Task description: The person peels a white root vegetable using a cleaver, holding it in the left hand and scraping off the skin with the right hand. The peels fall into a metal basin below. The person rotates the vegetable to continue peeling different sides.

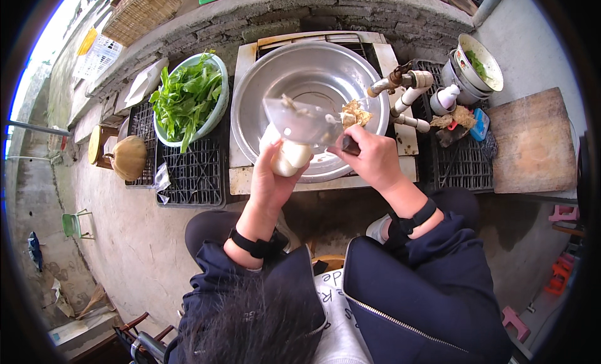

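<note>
My left hand [271,181] holds a smooth, white, lobed vegetable [292,158], seemingly peeled, over the near side of a wide metal basin [263,77]. In my right hand [378,159] is the dark handle of a cleaver [305,124]. Its broad blade lies flat across the far side of the vegetable, hiding part of it. Pale and brown scraps cling to the blade. A crumpled tan scrap [356,114], perhaps peel, shows just beyond my right hand, below the mouth of a tap [382,84].
Leafy greens [188,96] fill a pale green basket [220,110] on a black crate [192,171] at left, beside a pumpkin [129,158]. At right are stacked bowls [490,58], a white pump bottle [449,94], a blue soap box [480,124] and a wooden board [533,143].
</note>
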`<state>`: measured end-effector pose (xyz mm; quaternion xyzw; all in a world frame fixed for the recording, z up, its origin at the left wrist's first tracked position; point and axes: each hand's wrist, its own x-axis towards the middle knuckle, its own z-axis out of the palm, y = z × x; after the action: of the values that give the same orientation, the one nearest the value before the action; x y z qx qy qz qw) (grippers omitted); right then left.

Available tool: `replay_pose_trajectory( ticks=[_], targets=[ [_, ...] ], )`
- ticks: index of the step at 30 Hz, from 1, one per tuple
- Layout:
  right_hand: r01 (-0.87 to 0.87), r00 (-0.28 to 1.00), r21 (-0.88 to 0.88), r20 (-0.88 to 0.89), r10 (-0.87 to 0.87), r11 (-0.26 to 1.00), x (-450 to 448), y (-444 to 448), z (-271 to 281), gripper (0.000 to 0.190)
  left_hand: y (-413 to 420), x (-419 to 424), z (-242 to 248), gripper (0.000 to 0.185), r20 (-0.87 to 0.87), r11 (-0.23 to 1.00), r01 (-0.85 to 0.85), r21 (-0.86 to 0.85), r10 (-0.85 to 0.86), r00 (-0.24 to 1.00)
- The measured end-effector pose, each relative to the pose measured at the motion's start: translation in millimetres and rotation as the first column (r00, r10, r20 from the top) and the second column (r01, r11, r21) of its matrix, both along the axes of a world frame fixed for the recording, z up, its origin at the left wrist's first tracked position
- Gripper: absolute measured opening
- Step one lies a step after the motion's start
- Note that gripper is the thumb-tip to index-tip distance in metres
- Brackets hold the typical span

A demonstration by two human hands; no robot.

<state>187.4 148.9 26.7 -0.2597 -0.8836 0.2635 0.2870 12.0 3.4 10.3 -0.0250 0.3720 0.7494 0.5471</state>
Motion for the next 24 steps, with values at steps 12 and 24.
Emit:
replay_pose_trajectory(
  ticks=[12,24],
  targets=[
    [-0.153,0.988,-0.317,-0.074,0.136,0.936,14.5,-5.7,25.9,0.028,-1.1,-2.4,7.1,0.063,-0.277,0.988,0.070,0.138,-0.030,0.961],
    [-0.331,0.940,-0.096,-0.114,0.320,0.939,15.3,-4.1,22.2,0.032,-9.1,-12.2,-27.1,0.061,0.014,0.782,0.206,0.588,-0.264,0.965]
  ],
)
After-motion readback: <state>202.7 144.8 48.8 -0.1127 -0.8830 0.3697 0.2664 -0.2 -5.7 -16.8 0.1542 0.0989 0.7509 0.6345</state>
